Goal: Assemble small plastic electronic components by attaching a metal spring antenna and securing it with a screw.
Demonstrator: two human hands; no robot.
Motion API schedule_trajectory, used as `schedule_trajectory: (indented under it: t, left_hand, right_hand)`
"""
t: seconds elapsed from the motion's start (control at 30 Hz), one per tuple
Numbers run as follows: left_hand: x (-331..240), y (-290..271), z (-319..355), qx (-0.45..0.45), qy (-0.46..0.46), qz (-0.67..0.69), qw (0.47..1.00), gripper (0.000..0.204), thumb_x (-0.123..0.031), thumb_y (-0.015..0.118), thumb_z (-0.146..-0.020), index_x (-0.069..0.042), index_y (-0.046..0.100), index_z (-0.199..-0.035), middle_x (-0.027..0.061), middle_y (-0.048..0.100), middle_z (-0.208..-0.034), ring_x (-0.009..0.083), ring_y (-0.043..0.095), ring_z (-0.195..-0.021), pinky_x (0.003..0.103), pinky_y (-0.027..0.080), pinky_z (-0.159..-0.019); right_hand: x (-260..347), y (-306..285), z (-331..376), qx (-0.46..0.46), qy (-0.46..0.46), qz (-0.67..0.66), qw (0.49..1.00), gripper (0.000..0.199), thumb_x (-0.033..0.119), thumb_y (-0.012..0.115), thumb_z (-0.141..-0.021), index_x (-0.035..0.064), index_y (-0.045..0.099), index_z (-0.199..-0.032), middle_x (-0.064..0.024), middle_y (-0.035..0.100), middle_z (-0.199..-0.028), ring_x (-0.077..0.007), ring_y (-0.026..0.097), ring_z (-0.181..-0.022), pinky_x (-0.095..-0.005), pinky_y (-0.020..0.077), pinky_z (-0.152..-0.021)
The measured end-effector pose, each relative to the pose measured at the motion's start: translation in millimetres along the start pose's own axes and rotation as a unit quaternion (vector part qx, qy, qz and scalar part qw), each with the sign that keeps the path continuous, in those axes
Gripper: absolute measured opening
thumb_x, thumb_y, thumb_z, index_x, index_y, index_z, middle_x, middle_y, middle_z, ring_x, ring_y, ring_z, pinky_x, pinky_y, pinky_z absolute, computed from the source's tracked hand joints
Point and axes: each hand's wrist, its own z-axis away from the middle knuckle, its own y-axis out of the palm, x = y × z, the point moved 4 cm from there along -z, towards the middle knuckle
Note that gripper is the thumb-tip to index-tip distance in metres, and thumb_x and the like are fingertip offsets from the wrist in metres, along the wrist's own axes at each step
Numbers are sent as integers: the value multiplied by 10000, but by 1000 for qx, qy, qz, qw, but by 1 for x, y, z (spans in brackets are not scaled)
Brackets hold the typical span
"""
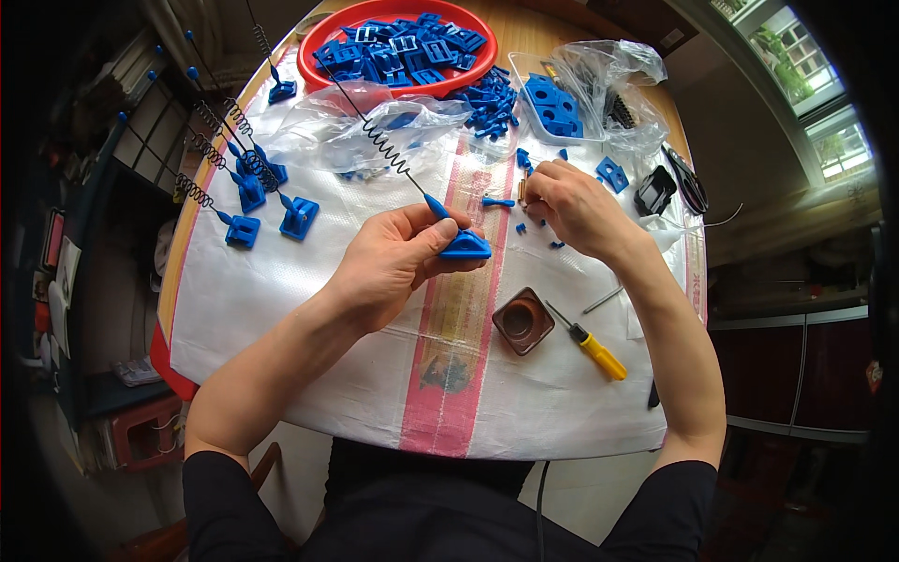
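Observation:
My left hand (389, 258) is closed round a blue plastic base (465, 245) with a blue-sleeved black spring wire (384, 150) rising from it up and to the left. My right hand (573, 204) is lowered to the sheet, its fingers bent together beside small brass-coloured pins (522, 190); whatever is between the fingertips is hidden. Close to these fingers lie a blue peg-shaped piece (498, 201), a small blue clip (558, 244) and other tiny blue bits. Several finished-looking blue bases with spring wires, such as one base (299, 217), stand at the left.
A red basin (304, 61) of blue plates stands at the back. Right of it are a heap of blue pegs (492, 103), a clear tray (576, 140) and plastic bags (618, 61). A brown square dish (523, 321) and a yellow-handled screwdriver (597, 354) lie nearer me.

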Motion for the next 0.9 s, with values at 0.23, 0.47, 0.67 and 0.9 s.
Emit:
schedule_trajectory:
  t: [0.23, 0.47, 0.67, 0.9]
  left_hand:
    - [-1, 0, -1, 13, 21, -6, 1000, 210, -127, 564, -1047, 23, 597, -1190, 174, 700, -1139, 266, 718, -1036, 395, 610, -946]
    - [-6, -1, 1, 28, 9, 20, 999, 186, -100, 582, -1037, -1, 583, -1194, 158, 696, -1119, 258, 721, -1019, 345, 622, -912]
    - [-3, 1, 3, 56, 9, 35, 998, 183, -101, 597, -1033, -11, 590, -1192, 113, 676, -1128, 184, 697, -1024, 325, 603, -932]
    - [1, -1, 3, 55, 8, 19, 998, 196, -96, 586, -1038, 12, 590, -1202, 119, 666, -1144, 182, 688, -1037, 322, 590, -945]
  right_hand:
    - [9, -11, 8, -75, -13, 23, 997, 155, -12, 650, -850, 3, 607, -998, -138, 626, -919, -326, 647, -888, -413, 529, -756]
    - [86, -24, 34, -181, 28, -206, 961, 219, -45, 647, -889, 32, 663, -1094, -157, 641, -969, -316, 673, -802, -376, 544, -698]
    - [102, -6, 29, -229, 36, -242, 942, 307, 91, 829, -812, 42, 697, -1084, -117, 661, -1015, -234, 686, -763, -334, 567, -640]
    - [102, 2, 33, -258, 38, -210, 942, 280, 73, 816, -814, 32, 697, -1065, -122, 662, -981, -258, 692, -747, -350, 574, -630]
